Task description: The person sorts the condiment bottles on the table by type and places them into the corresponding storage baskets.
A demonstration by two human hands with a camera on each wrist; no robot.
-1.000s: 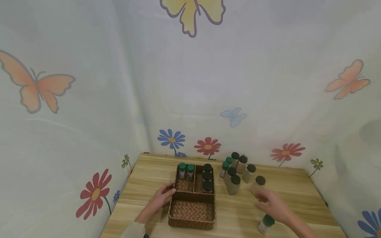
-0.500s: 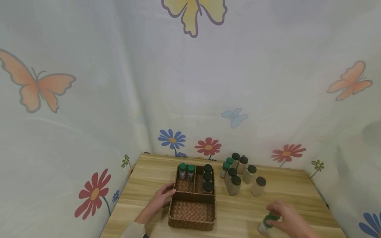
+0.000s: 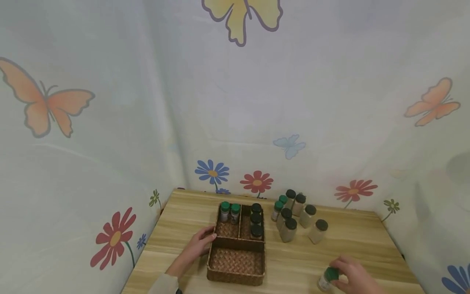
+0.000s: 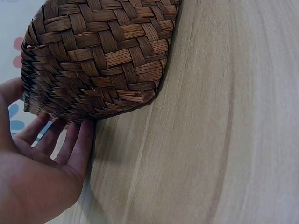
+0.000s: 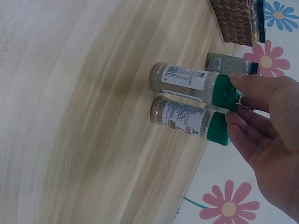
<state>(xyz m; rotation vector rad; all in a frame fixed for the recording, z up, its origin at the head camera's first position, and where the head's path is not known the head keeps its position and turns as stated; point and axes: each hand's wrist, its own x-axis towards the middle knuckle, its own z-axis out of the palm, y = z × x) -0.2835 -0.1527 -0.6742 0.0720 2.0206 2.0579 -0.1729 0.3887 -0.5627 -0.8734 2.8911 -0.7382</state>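
My left hand (image 3: 198,245) holds the left side of a brown woven basket (image 3: 236,277), thumb at its rim. In the left wrist view, the fingers (image 4: 74,144) touch the basket's woven wall (image 4: 107,56). At the table's front right, my right hand (image 3: 354,275) pinches the green lid of a clear spice jar (image 3: 324,282). The right wrist view shows this labelled jar (image 5: 182,77) and a second green-lidded spice jar (image 5: 182,116) right beside it, its lid close to my fingertips. Inside the basket, two green-lidded jars (image 3: 229,213) stand back left and several black-lidded jars (image 3: 256,220) back right.
Right of the basket, several black-lidded jars (image 3: 289,230) and two green-lidded jars (image 3: 278,210) stand in a loose group on the wooden table (image 3: 293,269). A flowered cloth wall (image 3: 315,163) encloses the table's back and sides.
My right hand has moved from beside the black-lidded jar toward the table's front and taken hold of the green-lidded spice jar's lid. The left hand and basket stay in place.
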